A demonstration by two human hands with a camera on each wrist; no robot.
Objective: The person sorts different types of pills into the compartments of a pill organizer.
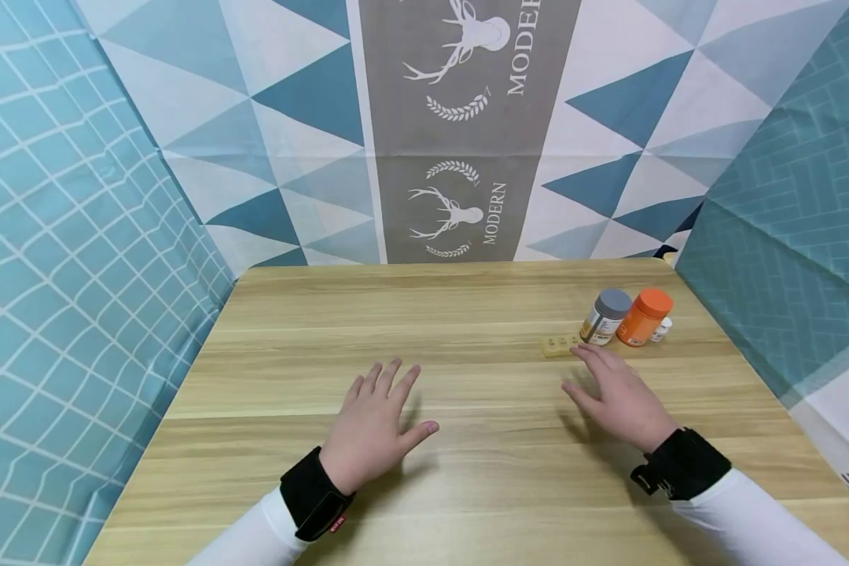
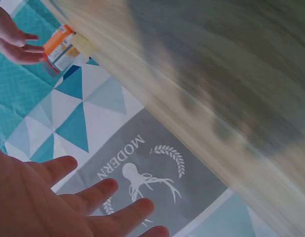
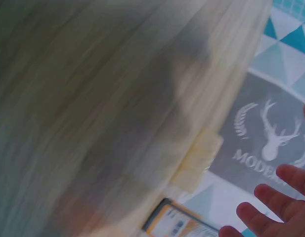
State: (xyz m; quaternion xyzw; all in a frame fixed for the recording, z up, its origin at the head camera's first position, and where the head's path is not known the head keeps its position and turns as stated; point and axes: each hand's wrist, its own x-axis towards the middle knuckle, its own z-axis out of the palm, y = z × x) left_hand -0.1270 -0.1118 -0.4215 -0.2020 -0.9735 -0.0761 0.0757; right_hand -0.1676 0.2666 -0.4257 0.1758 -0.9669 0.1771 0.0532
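My left hand point(image 1: 371, 432) hovers over the middle of the table point(image 1: 311, 314), its fingers spread and holding nothing. On the right, my right hand point(image 1: 626, 401) is above the table with its fingers extended. Those fingertips come close to a small flat yellow box point(image 1: 557, 345) with several marked squares, which looks like a pill organizer. Just behind it stands a grey-lidded bottle point(image 1: 606, 318), beside an orange bottle point(image 1: 644, 318). A small white bottle point(image 1: 661, 330) is partly hidden by the orange one. In the right wrist view the yellow box point(image 3: 197, 160) appears past the fingers.
A patterned cloth point(image 1: 311, 157) with triangles and a grey deer panel hangs behind the table's far edge. Blue checked cloth point(image 1: 78, 259) covers the left side, and teal cloth point(image 1: 792, 220) the right. A dark object point(image 1: 665, 251) shows at the far right corner.
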